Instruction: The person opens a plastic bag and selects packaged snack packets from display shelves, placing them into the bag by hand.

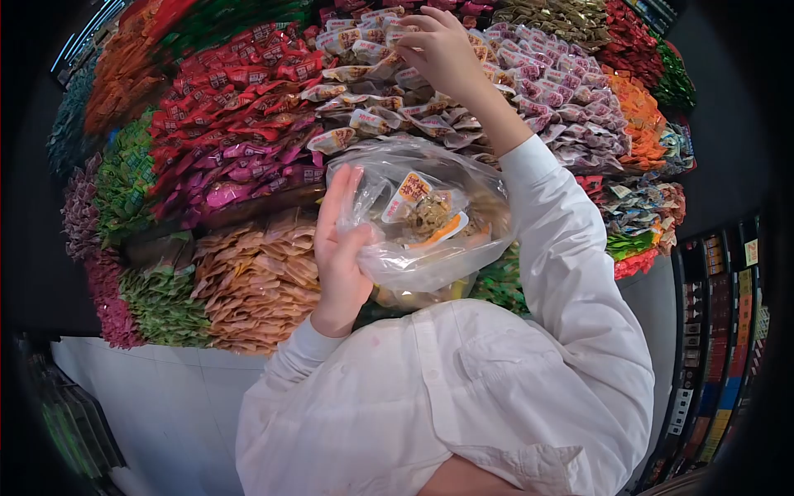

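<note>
A clear plastic bag (413, 269) hangs with its mouth spread in front of my chest. My left hand (339, 256) holds the bag's left rim, fingers inside the edge and thumb on the outer film. Inside the bag lie several snack packets (430, 219) with white and orange labels. Farther out, my right hand (442, 54) is over a heap of white-labelled snack packets (372, 120). Its thumb and fingers are apart, close to the packets at the top of the heap. Whether a fingertip touches one I cannot tell.
Red packets (240, 99) fill the display to the left, above peach-coloured packets (256, 281). Purple-labelled packets (562, 91) and orange packets (637, 120) lie on the right. Stocked shelves (719, 331) stand at the far right. Pale floor (165, 397) shows at lower left.
</note>
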{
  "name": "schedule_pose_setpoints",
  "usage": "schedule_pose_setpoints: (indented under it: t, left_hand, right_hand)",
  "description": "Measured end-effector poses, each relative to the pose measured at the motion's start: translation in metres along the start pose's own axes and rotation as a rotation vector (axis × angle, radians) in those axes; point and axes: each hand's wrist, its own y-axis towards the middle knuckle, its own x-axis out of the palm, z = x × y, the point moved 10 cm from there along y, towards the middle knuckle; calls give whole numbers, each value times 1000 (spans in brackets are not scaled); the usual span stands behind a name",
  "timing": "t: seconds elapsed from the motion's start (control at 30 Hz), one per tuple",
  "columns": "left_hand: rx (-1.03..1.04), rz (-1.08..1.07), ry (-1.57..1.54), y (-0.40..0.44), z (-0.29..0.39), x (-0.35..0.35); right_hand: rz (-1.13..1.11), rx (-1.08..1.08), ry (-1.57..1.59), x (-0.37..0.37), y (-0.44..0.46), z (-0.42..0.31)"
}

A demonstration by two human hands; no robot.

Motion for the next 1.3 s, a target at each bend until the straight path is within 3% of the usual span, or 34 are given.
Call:
schedule_pose_setpoints:
  t: [0.1,0.13,0.2,0.23,0.3,0.37,0.4,0.43,0.5,0.57,0.63,0.73,0.77,0.83,0.97,1.03,1.17,1.23,1.3]
  left_hand:
    - [-3,-3,8,-1,-1,-3]
    - [-3,-3,10,-1,-1,-3]
    - [-7,-4,11,0,-2,-2]
    - [7,-5,17,1,-2,-2]
    - [15,-7,23,1,-2,-1]
    - [2,-4,13,2,-3,-2]
    - [0,-8,12,2,-4,-1]
    - [7,3,-2,3,-4,0]
    - [16,12,-18,3,-3,-1]
    - [-5,-1,-7,2,-3,-2]
    - [13,1,17,1,-1,-1]
    - [29,3,52,1,1,-5]
    - [28,-3,65,0,0,-5]
    - [28,-1,71,0,1,-4]
    - [14,1,91,0,1,-2]
    - [16,7,103,0,0,-3]
    - [14,1,115,0,0,-5]
    - [22,-4,104,2,-3,-6]
    - [21,-21,101,2,-5,-2]
  right_hand:
    - [445,-161,53,-73,7,-31]
    - [445,-160,54,-80,6,-36]
    - [378,180,321,-86,2,-9]
    - [196,445,627,-80,-2,-1]
    - [181,457,649,-90,-12,-5]
    - [45,367,762,-95,-15,-31]
    - [-96,339,758,-87,-20,-45]
    - [-382,298,795,-78,-25,-67]
    - [-588,31,776,-65,-39,-106]
    - [-714,18,742,-52,-51,-123]
    - [-662,30,725,-43,-48,-119]
    - [-320,236,642,-44,-19,-68]
    - [-319,235,641,-32,-14,-60]
    - [-16,69,325,-31,-1,-49]
    - [30,52,165,6,7,-43]
    - [-67,21,69,22,13,-43]
    - [238,77,87,-23,28,-19]
    - [216,75,108,-31,30,-18]
    - [33,-23,138,-10,31,-29]
